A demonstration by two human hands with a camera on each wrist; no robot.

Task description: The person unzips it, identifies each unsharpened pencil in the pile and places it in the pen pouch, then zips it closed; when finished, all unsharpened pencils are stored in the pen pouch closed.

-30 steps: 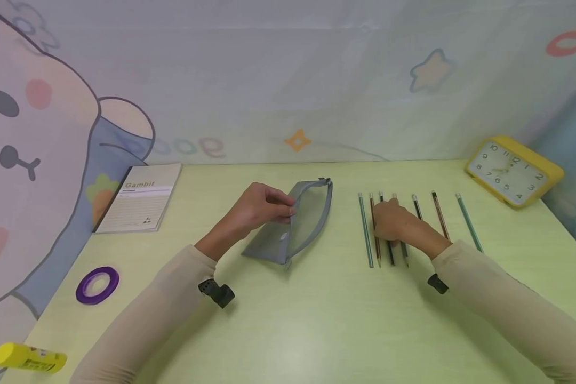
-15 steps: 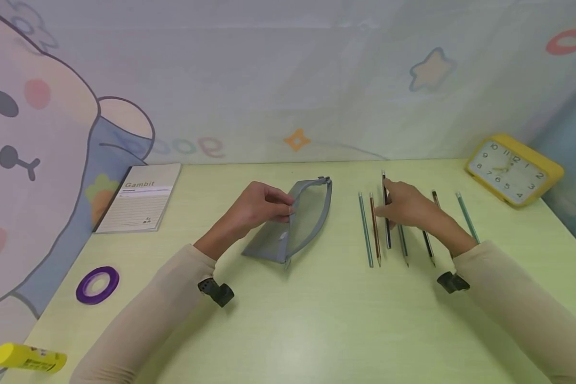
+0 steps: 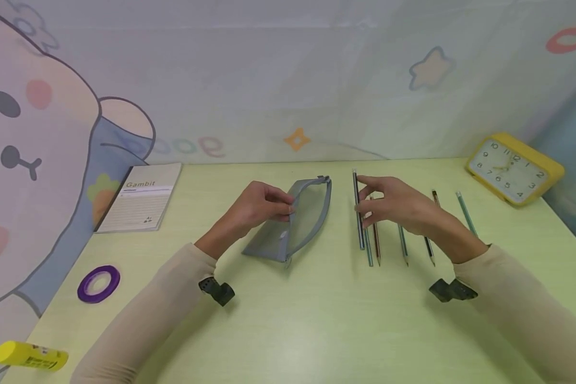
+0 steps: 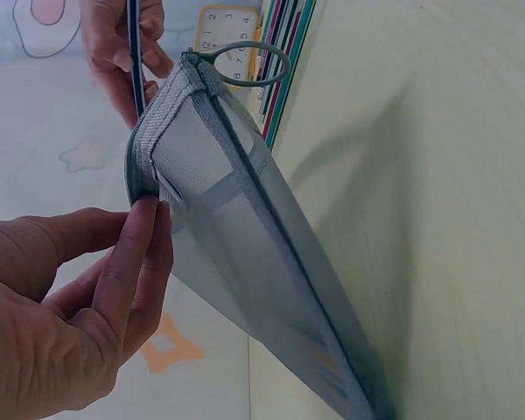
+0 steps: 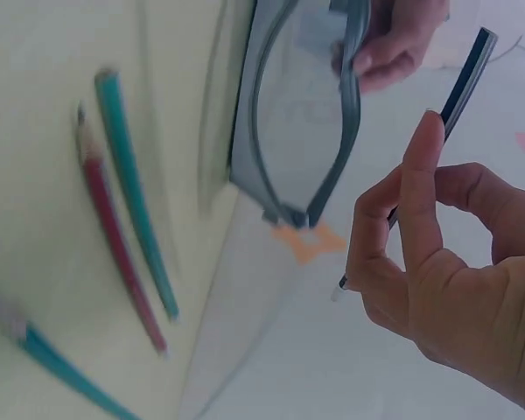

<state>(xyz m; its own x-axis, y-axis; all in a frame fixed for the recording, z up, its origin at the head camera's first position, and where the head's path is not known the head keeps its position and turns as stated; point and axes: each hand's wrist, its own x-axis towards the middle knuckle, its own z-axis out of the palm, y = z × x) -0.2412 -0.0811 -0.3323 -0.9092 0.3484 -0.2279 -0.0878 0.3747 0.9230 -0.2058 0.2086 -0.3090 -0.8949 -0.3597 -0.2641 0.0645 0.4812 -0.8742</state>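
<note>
My left hand (image 3: pixel 259 208) pinches the upper edge of a grey mesh pencil pouch (image 4: pixel 232 219). The pouch's zip side is spread apart and faces right in the head view. Raised above the table just right of the pouch, a dark pencil with pale stripes (image 3: pixel 356 186) is held by my right hand (image 3: pixel 403 204) between thumb and fingers. Its length runs nearly front to back. Below that hand lie a teal pencil (image 3: pixel 369 257), a red-brown pencil (image 3: pixel 376 245) and several others; my right hand and forearm cover parts of them.
A yellow clock (image 3: pixel 509 169) stands at the back right. A notebook (image 3: pixel 139 200) lies at the back left, a purple tape roll (image 3: pixel 98 284) and a yellow glue stick (image 3: pixel 31 356) at the near left. A printed cloth backdrop (image 3: pixel 249 80) rises behind the table (image 3: pixel 288 330).
My right hand has picked the dark pencil up from the row and carried it left, towards the pouch. The left hand and the pouch have hardly moved.
</note>
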